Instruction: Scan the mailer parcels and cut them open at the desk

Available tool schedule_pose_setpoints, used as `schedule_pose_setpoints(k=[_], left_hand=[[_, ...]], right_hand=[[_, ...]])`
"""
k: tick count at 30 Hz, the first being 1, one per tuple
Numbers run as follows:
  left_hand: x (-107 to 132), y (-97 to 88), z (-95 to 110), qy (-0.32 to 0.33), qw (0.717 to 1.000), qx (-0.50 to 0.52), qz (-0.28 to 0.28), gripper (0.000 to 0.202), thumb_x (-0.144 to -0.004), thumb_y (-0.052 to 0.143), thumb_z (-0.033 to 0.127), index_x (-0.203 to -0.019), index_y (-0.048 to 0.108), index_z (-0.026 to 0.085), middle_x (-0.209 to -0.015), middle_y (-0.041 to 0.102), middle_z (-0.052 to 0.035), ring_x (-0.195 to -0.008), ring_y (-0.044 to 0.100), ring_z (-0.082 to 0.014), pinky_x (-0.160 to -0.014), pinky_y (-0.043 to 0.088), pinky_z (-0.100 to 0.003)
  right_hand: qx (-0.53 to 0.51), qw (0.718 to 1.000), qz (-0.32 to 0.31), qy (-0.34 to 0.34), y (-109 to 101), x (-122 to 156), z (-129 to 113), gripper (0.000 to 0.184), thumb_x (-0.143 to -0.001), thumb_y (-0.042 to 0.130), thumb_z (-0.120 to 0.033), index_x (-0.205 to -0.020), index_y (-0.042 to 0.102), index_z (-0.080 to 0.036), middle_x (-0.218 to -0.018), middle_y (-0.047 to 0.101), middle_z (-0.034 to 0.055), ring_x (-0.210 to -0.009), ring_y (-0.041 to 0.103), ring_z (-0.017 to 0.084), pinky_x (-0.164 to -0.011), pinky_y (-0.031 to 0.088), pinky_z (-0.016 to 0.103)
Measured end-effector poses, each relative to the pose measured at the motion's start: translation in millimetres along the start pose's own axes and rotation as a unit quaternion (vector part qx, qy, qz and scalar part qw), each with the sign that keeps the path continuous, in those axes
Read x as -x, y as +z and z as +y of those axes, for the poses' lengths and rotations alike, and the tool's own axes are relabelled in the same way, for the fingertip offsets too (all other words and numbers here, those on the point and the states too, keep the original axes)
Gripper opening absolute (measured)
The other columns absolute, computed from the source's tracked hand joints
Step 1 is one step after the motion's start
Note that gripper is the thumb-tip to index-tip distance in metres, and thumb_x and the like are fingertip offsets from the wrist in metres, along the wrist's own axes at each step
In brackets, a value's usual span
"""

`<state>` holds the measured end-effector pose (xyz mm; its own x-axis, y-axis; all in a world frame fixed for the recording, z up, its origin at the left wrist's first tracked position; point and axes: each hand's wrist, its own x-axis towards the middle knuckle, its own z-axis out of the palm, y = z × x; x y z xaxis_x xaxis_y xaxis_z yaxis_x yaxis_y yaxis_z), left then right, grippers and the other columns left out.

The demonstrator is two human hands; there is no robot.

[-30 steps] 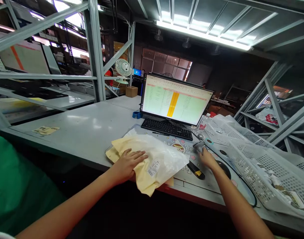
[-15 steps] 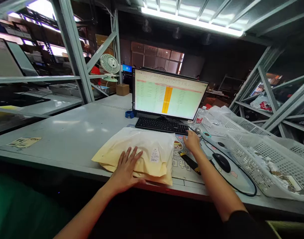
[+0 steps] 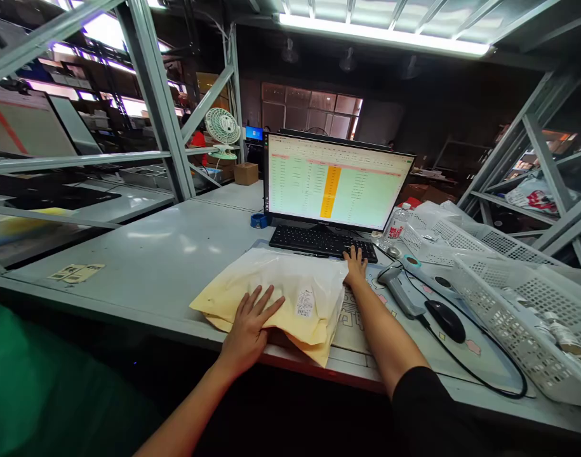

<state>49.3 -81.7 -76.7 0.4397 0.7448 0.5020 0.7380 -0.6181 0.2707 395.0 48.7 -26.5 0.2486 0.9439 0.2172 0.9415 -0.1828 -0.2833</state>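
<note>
My left hand lies flat with fingers spread on a pale yellow garment packed in a clear plastic bag with a small barcode label, near the front edge of the grey table. My right hand reaches over the bag's right end, its fingers stretched out onto the front edge of the black keyboard. Neither hand holds anything.
A monitor showing a spreadsheet stands behind the keyboard. A handheld scanner and a black mouse with its cable lie to the right, beside white plastic baskets. Steel rack posts rise at the left; a small fan stands behind.
My right hand left the scanner and moved left and forward to the keyboard. The bag was flattened and squared on the table under my left hand.
</note>
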Motion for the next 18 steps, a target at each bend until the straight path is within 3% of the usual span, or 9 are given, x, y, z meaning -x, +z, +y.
schedule_pose_setpoints(k=[2, 4, 6, 8, 10, 12, 13, 16, 18], left_hand=[[0, 0.3, -2, -0.015, 0.999, 0.03, 0.011, 0.082, -0.082, 0.042, 0.0, -0.156, 0.052, 0.033, -0.169, 0.036, 0.0006, -0.161, 0.026, -0.0307, -0.13, 0.025, -0.063], [0, 0.8, -5, -0.028, 0.997, 0.062, 0.028, 0.077, -0.085, 0.041, 0.001, -0.154, 0.055, 0.032, -0.167, 0.039, 0.0004, -0.16, 0.028, -0.0295, -0.13, 0.026, -0.063], [-1, 1.9, -8, -0.038, 0.994, 0.092, 0.05, 0.073, -0.086, 0.04, 0.002, -0.151, 0.059, 0.031, -0.165, 0.043, 0.0001, -0.159, 0.03, -0.0284, -0.13, 0.026, -0.063], [-3, 3.7, -12, -0.046, 0.989, 0.12, 0.071, 0.069, -0.087, 0.04, 0.005, -0.148, 0.062, 0.03, -0.163, 0.047, -0.0001, -0.158, 0.032, -0.0277, -0.13, 0.028, -0.062], [-4, 6.0, -15, -0.047, 0.985, 0.141, 0.088, 0.064, -0.089, 0.04, 0.009, -0.144, 0.065, 0.028, -0.16, 0.051, -0.0005, -0.157, 0.035, -0.0278, -0.129, 0.03, -0.061], [-3, 7.8, -16, -0.037, 0.982, 0.153, 0.105, 0.058, -0.09, 0.041, 0.013, -0.139, 0.069, 0.027, -0.156, 0.056, -0.0019, -0.154, 0.04, -0.0292, -0.128, 0.031, -0.062], [-1, 7.7, -15, -0.027, 0.981, 0.153, 0.114, 0.056, -0.09, 0.043, 0.015, -0.137, 0.07, 0.027, -0.153, 0.059, -0.0028, -0.152, 0.043, -0.0305, -0.127, 0.031, -0.063], [4, -0.8, -8, 0.02, 0.979, 0.145, 0.143, 0.058, -0.089, 0.05, 0.021, -0.144, 0.065, 0.035, -0.145, 0.066, 0.0005, -0.143, 0.053, -0.0346, -0.125, 0.031, -0.068], [1, -14.1, -6, 0.052, 0.977, 0.146, 0.149, 0.07, -0.088, 0.057, 0.028, -0.151, 0.049, 0.058, -0.149, 0.061, 0.0137, -0.143, 0.054, -0.036, -0.123, 0.033, -0.07]], right_hand=[[-0.028, 0.999, 0.016, -0.003, -15, 1, -7, 0.051, -0.105, 0.044, -0.022, -0.154, 0.051, -0.008, -0.171, 0.022, 0.0226, -0.16, 0.013, 0.038, -0.126, 0.018, 0.064], [-0.062, 0.997, 0.035, -0.03, -37, 12, -16, 0.053, -0.11, 0.031, -0.027, -0.157, 0.047, -0.009, -0.168, 0.031, 0.0211, -0.158, 0.025, 0.029, -0.127, 0.026, 0.052], [-0.134, 0.979, 0.032, -0.152, -60, 40, -24, 0.057, -0.113, 0.028, -0.044, -0.159, 0.044, -0.015, -0.167, 0.034, 0.0161, -0.156, 0.03, 0.024, -0.126, 0.031, 0.044], [-0.194, 0.924, -0.003, -0.329, -77, 83, -32, 0.077, -0.103, 0.046, -0.072, -0.162, 0.041, -0.023, -0.171, 0.027, 0.0124, -0.16, 0.02, 0.03, -0.128, 0.026, 0.051], [-0.149, 0.892, -0.043, -0.425, -84, 133, -42, 0.113, -0.077, 0.074, -0.084, -0.167, 0.033, -0.029, -0.174, 0.018, 0.0122, -0.161, 0.007, 0.04, -0.128, 0.013, 0.064], [-0.043, 0.907, -0.049, -0.415, -79, 177, -55, 0.132, -0.066, 0.09, -0.076, -0.17, 0.021, -0.032, -0.174, 0.014, 0.0154, -0.159, 0.006, 0.047, -0.125, 0.01, 0.072], [-0.005, 0.919, -0.047, -0.392, -74, 193, -62, 0.13, -0.07, 0.09, -0.069, -0.171, 0.017, -0.031, -0.172, 0.018, 0.019, -0.157, 0.015, 0.049, -0.123, 0.017, 0.073], [0.026, 0.946, -0.061, -0.318, -59, 215, -76, 0.094, -0.099, 0.068, -0.043, -0.171, 0.012, -0.018, -0.143, 0.057, 0.0233, -0.129, 0.058, 0.037, -0.106, 0.049, 0.057], [0.007, 0.939, -0.1, -0.329, -58, 213, -75, 0.073, -0.1, 0.064, -0.034, -0.163, 0.032, -0.014, -0.127, 0.067, 0.0165, -0.115, 0.065, 0.032, -0.095, 0.056, 0.046]])
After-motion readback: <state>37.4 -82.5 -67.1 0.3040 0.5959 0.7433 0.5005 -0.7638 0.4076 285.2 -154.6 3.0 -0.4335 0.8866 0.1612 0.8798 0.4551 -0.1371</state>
